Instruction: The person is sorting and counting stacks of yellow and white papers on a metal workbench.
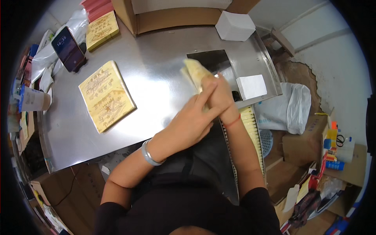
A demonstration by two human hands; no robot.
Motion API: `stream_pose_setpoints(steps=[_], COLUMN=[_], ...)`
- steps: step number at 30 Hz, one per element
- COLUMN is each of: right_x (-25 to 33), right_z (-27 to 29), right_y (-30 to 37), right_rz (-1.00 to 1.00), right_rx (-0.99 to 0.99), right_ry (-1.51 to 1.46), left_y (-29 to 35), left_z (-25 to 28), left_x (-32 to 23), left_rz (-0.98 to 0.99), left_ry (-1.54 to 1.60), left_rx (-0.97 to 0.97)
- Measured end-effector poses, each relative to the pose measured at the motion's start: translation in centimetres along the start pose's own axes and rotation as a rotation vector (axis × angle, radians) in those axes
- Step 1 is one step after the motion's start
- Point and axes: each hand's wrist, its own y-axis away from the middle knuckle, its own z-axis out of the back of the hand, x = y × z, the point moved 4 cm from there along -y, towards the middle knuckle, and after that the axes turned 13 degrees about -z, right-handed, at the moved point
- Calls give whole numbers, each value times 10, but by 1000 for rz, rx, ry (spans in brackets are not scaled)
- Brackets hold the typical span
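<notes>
My right hand [220, 96] is closed around a yellow paper bag [196, 70], its upper end sticking out over the table and smeared by motion. My left hand [192, 120] crosses against the right one, index finger and thumb stretched apart over it; I see nothing held in it. A pile of printed yellow paper bags [106, 97] lies flat on the metal table [152, 51], left of my hands. Just beyond the right hand is a dark flat plate [213, 58], with a stack of white paper [252, 87] beside it.
A phone [68, 49] leans upright at the left, near a second yellow stack [102, 30] and a lidded cup [34, 98]. An open cardboard box [168, 21] and a white paper block [235, 26] stand at the back. Yellow bags [250, 129] fill a container under my right forearm.
</notes>
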Motion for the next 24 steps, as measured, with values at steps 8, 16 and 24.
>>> stream_pose_setpoints(steps=[8, 16, 24], right_x=[-57, -80, -89], right_z=[46, 32, 53], right_y=[59, 65, 61], right_rz=[-341, -349, -228], right_rx=[-676, -591, -423], right_ry=[-142, 27, -214], left_y=[151, 57, 53], left_z=[129, 44, 2], left_x=[48, 27, 16], left_rz=[693, 323, 206], left_ry=[-1034, -345, -287], left_rx=[-65, -183, -15])
